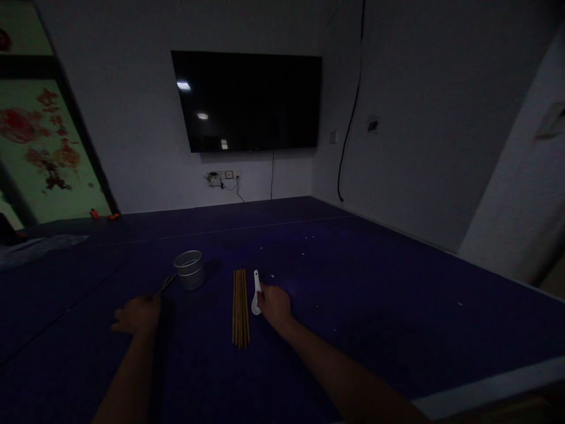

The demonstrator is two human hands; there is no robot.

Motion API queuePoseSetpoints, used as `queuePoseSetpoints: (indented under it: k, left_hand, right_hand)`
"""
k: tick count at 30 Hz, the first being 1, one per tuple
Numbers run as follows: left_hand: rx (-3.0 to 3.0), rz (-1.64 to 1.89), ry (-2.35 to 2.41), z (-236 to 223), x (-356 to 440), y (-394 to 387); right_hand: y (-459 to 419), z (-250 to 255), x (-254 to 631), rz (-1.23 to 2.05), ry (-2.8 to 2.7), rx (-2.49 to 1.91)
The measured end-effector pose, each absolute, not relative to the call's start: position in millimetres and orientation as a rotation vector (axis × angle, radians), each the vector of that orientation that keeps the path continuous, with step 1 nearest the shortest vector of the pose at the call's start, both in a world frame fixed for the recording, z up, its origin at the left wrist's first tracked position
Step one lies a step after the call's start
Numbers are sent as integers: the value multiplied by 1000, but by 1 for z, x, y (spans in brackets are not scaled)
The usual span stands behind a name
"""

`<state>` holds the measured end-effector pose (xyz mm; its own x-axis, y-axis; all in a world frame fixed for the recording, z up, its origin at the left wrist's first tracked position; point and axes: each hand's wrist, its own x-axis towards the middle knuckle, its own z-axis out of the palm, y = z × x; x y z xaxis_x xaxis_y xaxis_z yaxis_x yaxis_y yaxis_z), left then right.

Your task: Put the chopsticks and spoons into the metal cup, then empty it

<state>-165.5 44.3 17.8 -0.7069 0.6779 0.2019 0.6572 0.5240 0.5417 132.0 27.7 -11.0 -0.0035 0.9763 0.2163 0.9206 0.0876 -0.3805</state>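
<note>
A white soup spoon (256,300) lies with its handle pointing away from me, and the closed fingers of my right hand (274,303) grip its right side. Just left of the spoon is a row of several brown chopsticks (240,309), lying side by side lengthwise. My left hand (139,315) is closed on a slim metal utensil (165,284) that sticks out toward a metal cup (190,272). In the dim light the utensil's kind is unclear. The cup stands upright with its mouth up, beyond my left hand.
A dark blue surface (375,282) stretches to the walls, with small white specks scattered on it. Clear plastic (39,247) lies at the far left, near small orange objects (112,217). A black screen (251,103) hangs on the back wall above sockets and cables.
</note>
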Motion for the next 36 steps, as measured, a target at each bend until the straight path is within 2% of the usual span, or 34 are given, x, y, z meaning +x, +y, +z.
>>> queuePoseSetpoints:
  k: [4,24,36]
  left_hand:
    - [1073,753,2765,21,-164,45]
    - [1032,724,2798,22,-167,46]
    - [1045,984,2871,20,-166,46]
  right_hand:
    - [28,-11,132,184,-1983,-1867]
    - [27,-8,131,164,-2036,-1852]
    - [23,-6,131,156,-2040,-1839]
